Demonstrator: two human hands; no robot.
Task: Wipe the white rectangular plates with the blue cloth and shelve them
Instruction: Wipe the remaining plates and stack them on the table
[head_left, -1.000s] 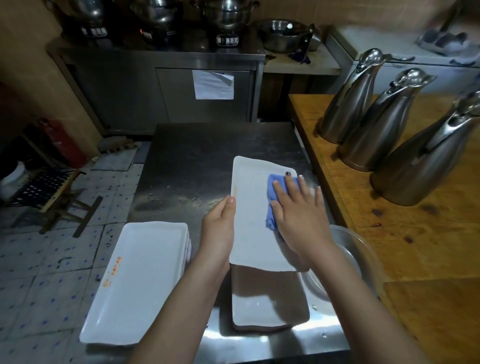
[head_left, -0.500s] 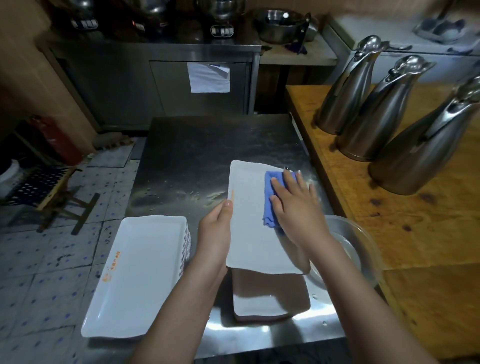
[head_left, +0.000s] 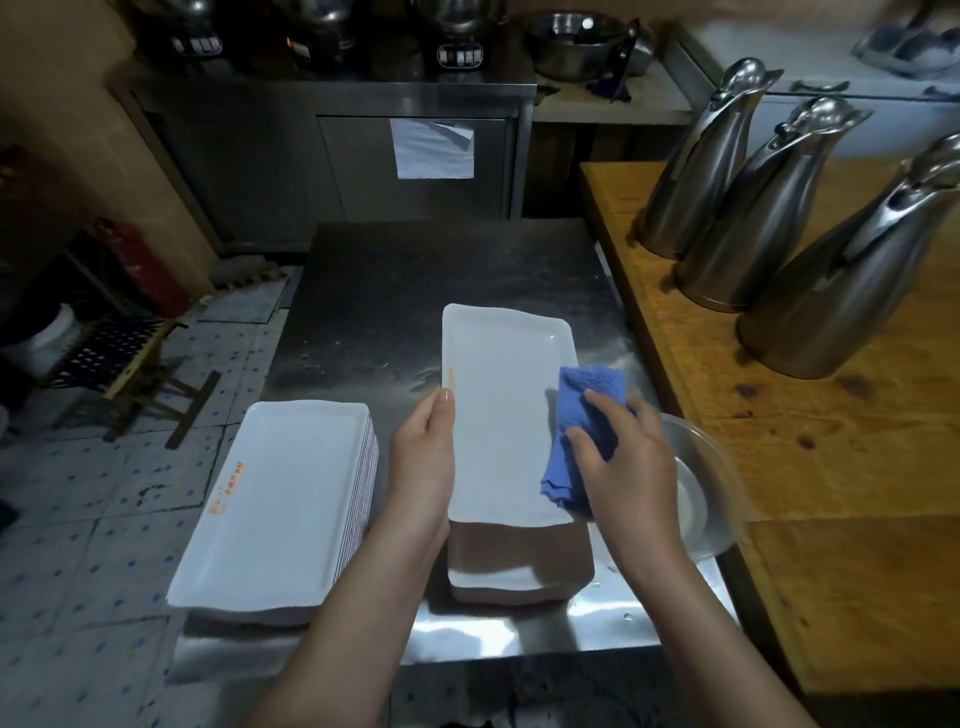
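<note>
Steel tabletop (head_left: 363, 291), wet patches, carries everything. White rectangular plate (head_left: 501, 415) held raised over a short stack of plates (head_left: 519, 571), which it partly hides. Left hand (head_left: 423, 457) grips the plate's left long edge, thumb on the rim, fingers underneath out of sight. Right hand (head_left: 623, 462) pinches the blue cloth (head_left: 587, 415) bunched against the plate's right edge, fingers curled over it. Taller stack of white plates (head_left: 270, 509) sits at left, overhanging the tabletop's front-left corner, apart from the left hand. Clear glass bowl (head_left: 711, 499) just right of the right hand, partly blocked by the wrist. Wooden counter (head_left: 779, 415) adjoins on the right with three steel jugs (head_left: 753, 208). Steel cabinet (head_left: 322, 156) behind, paper sheet (head_left: 434, 148) taped on its door.
</note>
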